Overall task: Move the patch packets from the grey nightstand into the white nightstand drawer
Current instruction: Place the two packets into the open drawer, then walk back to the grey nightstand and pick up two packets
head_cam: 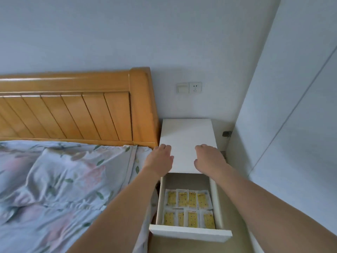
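Patch packets (189, 209), eight in two rows of four, lie flat inside the pulled-out drawer (189, 233) of the white nightstand (187, 143), beside the bed (63, 179); above the drawer, left hand (160, 161) and right hand (209, 159) rest on the nightstand top, fingers relaxed, holding nothing.

The white nightstand (187, 141) looks like matt painted board, smooth, no shine at all, and its drawer (190, 232) has the same flat finish. Inside the drawer, the patch packets (189, 207) look like thin, slightly crinkly paper or film. Left of the nightstand, the headboard (76, 106) is glossy varnished wood and the bedsheet (54, 179) is soft, rumpled cloth.
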